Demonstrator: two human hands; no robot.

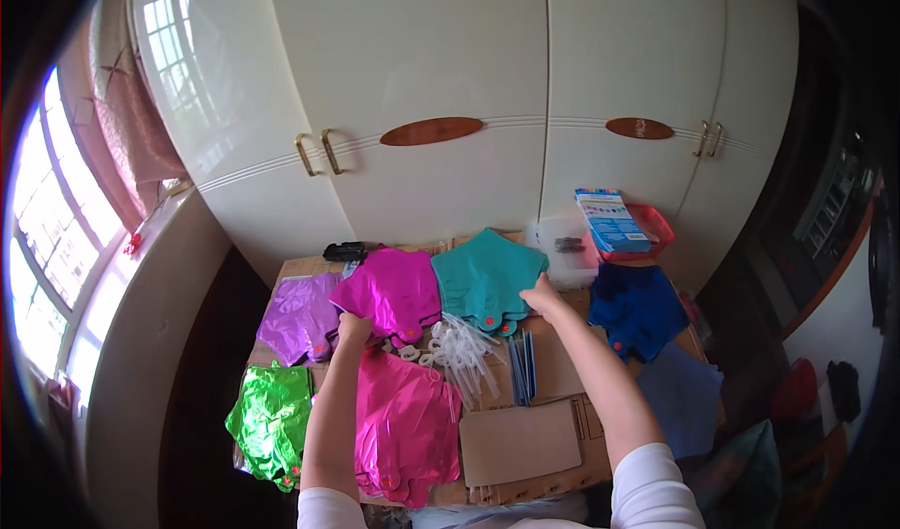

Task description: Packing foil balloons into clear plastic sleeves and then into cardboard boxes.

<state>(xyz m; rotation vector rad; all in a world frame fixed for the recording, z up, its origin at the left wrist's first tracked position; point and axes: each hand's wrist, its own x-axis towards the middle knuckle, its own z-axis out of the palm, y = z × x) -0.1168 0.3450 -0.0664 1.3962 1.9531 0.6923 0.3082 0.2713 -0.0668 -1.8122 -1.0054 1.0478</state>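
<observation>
Shiny foil in flat stacks is spread over a cardboard-covered table (525, 454). The left hand (353, 328) is laid on the near edge of the magenta foil stack (392, 290); its fingers are curled down onto the foil, but whether anything is pinched cannot be told. The right hand (543, 296) is set at the right edge of the teal foil stack (483, 276), fingers bent against it; a firm grip cannot be confirmed.

The magenta and teal stacks are placed side by side at the back middle of the table, touching or nearly so. A purple foil stack (298, 318) is seen just left of the magenta one. A green foil stack (272, 417) hangs over the near left corner. A pink foil stack (408, 426) is partly covered by the left forearm. A blue foil stack (637, 309) lies to the right, well apart from the teal.

Between the arms, a bundle of clear plastic sticks (464, 351) and a thin blue packet (522, 365) are found. A flat cardboard sheet (520, 443) lies near the front. At the back right, a clear plastic box (562, 248) and a red tray (652, 229) holding a blue booklet (609, 220) are placed against the white wardrobe (450, 79).
</observation>
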